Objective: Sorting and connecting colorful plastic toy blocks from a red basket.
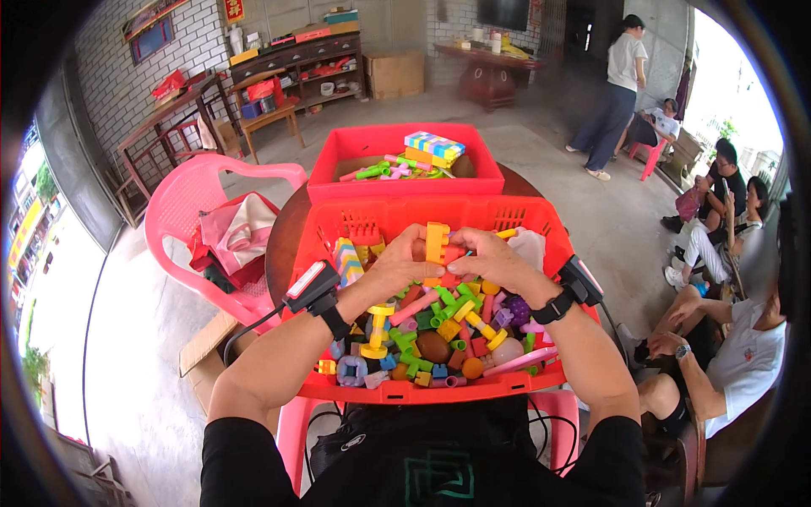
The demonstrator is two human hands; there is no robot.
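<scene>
While I watch from afar, the left hand (394, 260) and right hand (498, 260) are close together, pinching orange and red toy blocks (436, 239) over a red basket (422, 391). A brown table (285, 228) shows beneath; a red box (405, 189) sits beyond, a pink chair (176, 198) left, seated people (742, 346) right, a wooden cabinet (291, 66) far left.

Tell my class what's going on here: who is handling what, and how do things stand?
A person wearing wrist straps is holding toy blocks above a red basket full of loose plastic pieces. The left hand grips a yellow-orange block; the right hand holds a red-orange block right beside it. Whether the two are joined isn't clear. Behind the basket, a red box holds more pieces and a multicoloured brick stack.
</scene>
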